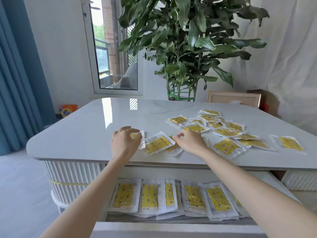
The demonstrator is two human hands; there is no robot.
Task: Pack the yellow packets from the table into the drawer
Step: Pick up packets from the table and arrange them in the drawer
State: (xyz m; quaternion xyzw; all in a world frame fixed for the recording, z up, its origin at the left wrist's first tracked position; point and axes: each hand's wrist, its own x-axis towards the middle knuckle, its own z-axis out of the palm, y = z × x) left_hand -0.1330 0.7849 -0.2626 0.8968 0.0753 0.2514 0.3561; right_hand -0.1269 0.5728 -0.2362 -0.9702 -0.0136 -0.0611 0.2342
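Left hand (125, 143) grips one yellow packet (135, 136), right hand (190, 141) pinches another packet (172, 149).

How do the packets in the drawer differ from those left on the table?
The drawer packets lie in a tidy row; the table packets are scattered, overlapping, at mixed angles. The left hand and right hand each grip table packets; neither touches the drawer packets. Shared: yellow print, pale wrappers.

Both bare arms reached forward, palms down. Left hand (126, 143) was clawed, fingers (135, 130) curled over the first packet (134, 136) on the surface. Right hand (190, 142) lay flatter, thumb and forefinger pinching the second packet (172, 149) at its edge.
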